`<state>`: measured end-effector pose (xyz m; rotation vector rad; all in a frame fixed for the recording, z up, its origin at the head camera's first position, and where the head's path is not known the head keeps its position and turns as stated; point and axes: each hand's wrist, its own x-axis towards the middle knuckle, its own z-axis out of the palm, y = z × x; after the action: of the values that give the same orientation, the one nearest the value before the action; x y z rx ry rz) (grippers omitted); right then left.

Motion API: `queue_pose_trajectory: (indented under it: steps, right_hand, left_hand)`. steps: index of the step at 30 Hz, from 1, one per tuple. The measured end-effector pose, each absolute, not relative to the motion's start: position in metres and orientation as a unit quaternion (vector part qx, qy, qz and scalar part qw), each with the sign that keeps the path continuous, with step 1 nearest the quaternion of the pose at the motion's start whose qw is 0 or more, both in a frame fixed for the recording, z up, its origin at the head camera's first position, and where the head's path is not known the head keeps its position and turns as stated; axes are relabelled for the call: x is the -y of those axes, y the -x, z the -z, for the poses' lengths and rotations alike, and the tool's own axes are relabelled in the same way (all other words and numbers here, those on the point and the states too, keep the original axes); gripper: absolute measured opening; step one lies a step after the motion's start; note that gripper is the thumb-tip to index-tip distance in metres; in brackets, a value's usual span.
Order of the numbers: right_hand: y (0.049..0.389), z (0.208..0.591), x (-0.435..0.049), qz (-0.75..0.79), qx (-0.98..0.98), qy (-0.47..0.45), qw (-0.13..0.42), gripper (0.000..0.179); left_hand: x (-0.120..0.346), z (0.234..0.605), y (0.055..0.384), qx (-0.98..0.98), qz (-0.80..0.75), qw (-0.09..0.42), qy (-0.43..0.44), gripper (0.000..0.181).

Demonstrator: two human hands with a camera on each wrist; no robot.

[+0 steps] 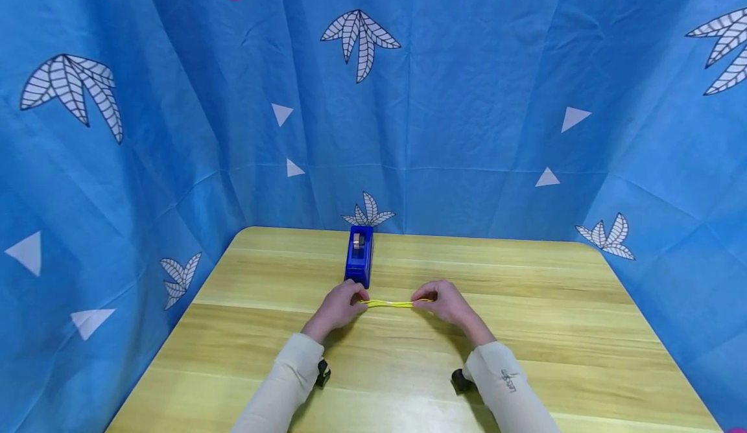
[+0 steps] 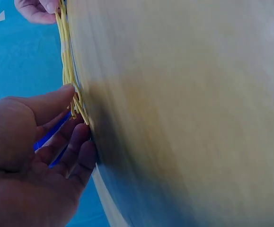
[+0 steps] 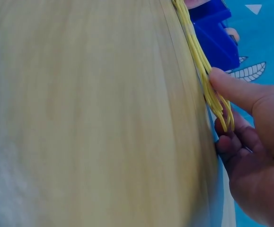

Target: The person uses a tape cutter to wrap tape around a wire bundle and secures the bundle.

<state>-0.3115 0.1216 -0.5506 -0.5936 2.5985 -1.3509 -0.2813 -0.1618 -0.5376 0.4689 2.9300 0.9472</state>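
A slim bundle of yellow cord [image 1: 390, 304], folded into several strands, stretches sideways between both hands, low over the table. My left hand [image 1: 343, 303] pinches its left end between thumb and fingers; in the left wrist view the thumb [image 2: 56, 101] presses on the strands near short cut tips. At the other end my right hand [image 1: 446, 303] pinches the strands, and looped ends [image 3: 227, 120] stick out past the thumb in the right wrist view. Just beyond the left hand stands a blue tape dispenser [image 1: 358, 258] with a small roll in it.
Both hands work above a light wood-grain table [image 1: 554, 329]. A blue curtain [image 1: 467, 96] with leaf and triangle prints hangs behind and along both sides of it. Small black devices are strapped at each wrist under pale sleeves [image 1: 280, 381].
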Motion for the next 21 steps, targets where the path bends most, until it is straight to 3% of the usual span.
queue_pose_trajectory:
  steps: [8,21]
  right_hand:
    - [0.3111,0.5488,-0.1237,0.447,-0.867,0.200,0.093,0.015]
    - [0.3100,0.5475,-0.1245,0.449,-0.865,0.201,0.099,0.015]
  left_hand:
    - [0.1651,0.5360,0.2799,-0.935,-0.321,0.029,-0.149,0.009]
    - [0.1656,0.5331,0.2784,-0.931,-0.331,0.036,-0.150,0.009]
